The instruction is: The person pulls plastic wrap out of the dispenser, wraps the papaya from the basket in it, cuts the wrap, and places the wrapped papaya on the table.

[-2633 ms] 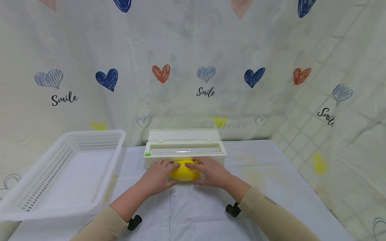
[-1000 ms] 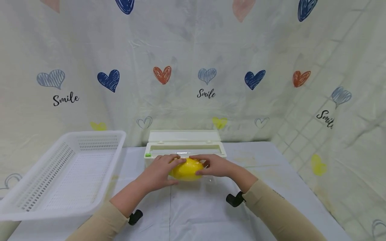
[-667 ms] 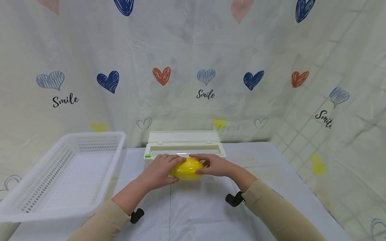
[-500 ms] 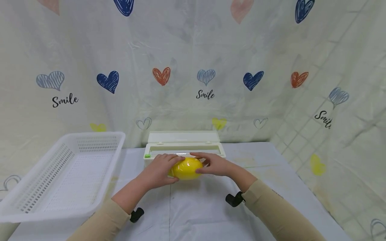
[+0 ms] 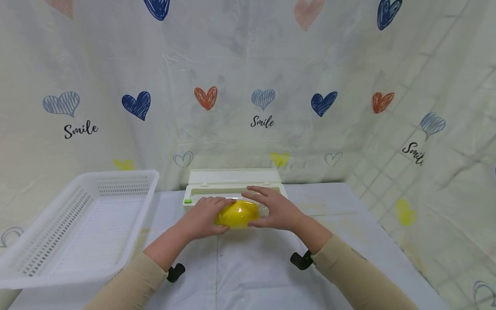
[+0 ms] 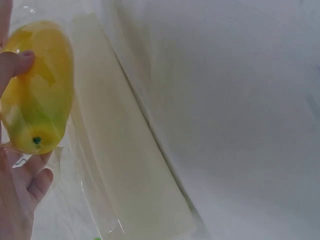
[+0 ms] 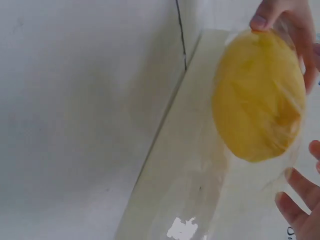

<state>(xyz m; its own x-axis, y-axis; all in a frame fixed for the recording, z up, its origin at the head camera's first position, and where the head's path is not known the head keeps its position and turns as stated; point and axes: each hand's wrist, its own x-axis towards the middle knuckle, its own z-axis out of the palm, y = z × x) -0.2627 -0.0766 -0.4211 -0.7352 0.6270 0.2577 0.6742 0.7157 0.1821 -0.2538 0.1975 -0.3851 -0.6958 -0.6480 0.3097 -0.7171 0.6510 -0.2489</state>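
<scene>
A yellow mango wrapped in clear plastic film is held up in front of a white cling film dispenser. The left wrist view shows its greener stem end. My left hand grips the mango's left end, fingers over the top and thumb underneath. At the right side my right hand stands with its fingers spread and extended; its thumb is close to the fruit, and I cannot tell whether it touches. Loose film trails from the mango towards the right fingertips. The dispenser's lid is raised, and the mango and hands hide much of its front.
On the left of the table stands a white perforated plastic basket with nothing in it. A white cloth covers the table. Behind it hangs a curtain printed with hearts, close to the dispenser's back.
The right hand's fingers have spread and lifted from the wrapped mango, where they were curled against it a second ago. The mango has risen slightly in the left hand's grip.
</scene>
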